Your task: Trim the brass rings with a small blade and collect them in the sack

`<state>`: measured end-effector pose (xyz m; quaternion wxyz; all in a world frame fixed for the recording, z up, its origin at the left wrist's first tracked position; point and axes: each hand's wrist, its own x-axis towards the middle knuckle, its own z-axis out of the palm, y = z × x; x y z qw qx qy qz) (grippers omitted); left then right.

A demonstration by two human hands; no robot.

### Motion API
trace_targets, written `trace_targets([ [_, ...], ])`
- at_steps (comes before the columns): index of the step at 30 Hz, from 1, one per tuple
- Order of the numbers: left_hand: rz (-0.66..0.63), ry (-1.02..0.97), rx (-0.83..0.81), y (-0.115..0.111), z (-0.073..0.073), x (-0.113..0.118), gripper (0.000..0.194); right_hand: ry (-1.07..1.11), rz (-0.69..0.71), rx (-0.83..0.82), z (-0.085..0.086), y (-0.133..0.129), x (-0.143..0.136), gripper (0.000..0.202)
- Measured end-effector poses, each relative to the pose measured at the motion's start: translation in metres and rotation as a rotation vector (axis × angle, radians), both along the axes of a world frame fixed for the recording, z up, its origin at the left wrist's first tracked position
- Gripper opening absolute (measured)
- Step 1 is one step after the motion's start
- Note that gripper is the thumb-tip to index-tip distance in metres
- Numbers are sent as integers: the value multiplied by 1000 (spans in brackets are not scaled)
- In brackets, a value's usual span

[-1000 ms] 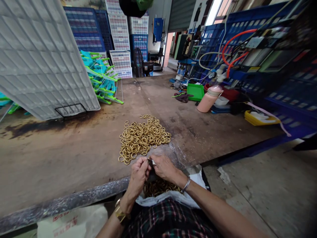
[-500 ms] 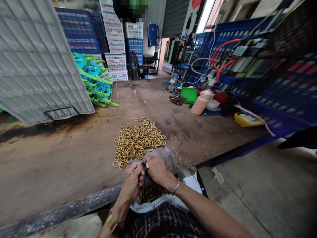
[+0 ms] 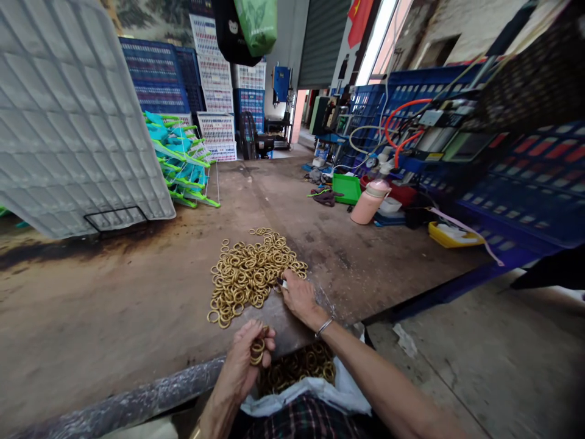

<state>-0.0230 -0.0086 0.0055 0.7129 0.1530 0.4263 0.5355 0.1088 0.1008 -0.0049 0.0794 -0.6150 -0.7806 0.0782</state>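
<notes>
A heap of brass-coloured rings (image 3: pixel 251 271) lies on the brown worktable (image 3: pixel 137 311). Near the table's front edge, my left hand (image 3: pixel 244 356) is closed around several loose rings (image 3: pixel 258 349), which show between thumb and fingers. My right hand (image 3: pixel 300 300) is at the heap's right edge, its fingers closed on a small black and white tool (image 3: pixel 282 282); its exact kind is too small to tell. Whether that hand also grips a ring is hidden. Below the table edge, an open white sack (image 3: pixel 304 387) in front of me holds many darker rings (image 3: pixel 315 361).
A pale ribbed panel (image 3: pixel 86 122) stands at the left, beside green hangers (image 3: pixel 187 164). At the right are a pink bottle (image 3: pixel 368 204), a green tray (image 3: pixel 346 188), a yellow tray (image 3: pixel 452 235) and a machine with orange hoses (image 3: pixel 388 125). Stacked crates (image 3: pixel 214 91) stand behind.
My hands, close together before, are now apart. The right hand has moved forward to the heap with the small tool. The left has turned, and rings now show in it. The camera view has tilted up.
</notes>
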Motion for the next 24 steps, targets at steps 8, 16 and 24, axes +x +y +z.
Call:
trace_targets([
  [8, 2, -126, -57, 4, -1, -5, 27, 142, 67, -5, -2, 0, 11, 18],
  [16, 114, 187, 79, 11, 1, 0, 33, 718, 240, -248, 15, -28, 13, 22],
  [24, 43, 423, 141, 8, -5, -2, 31, 876, 328, -468, 23, -46, 4, 19],
])
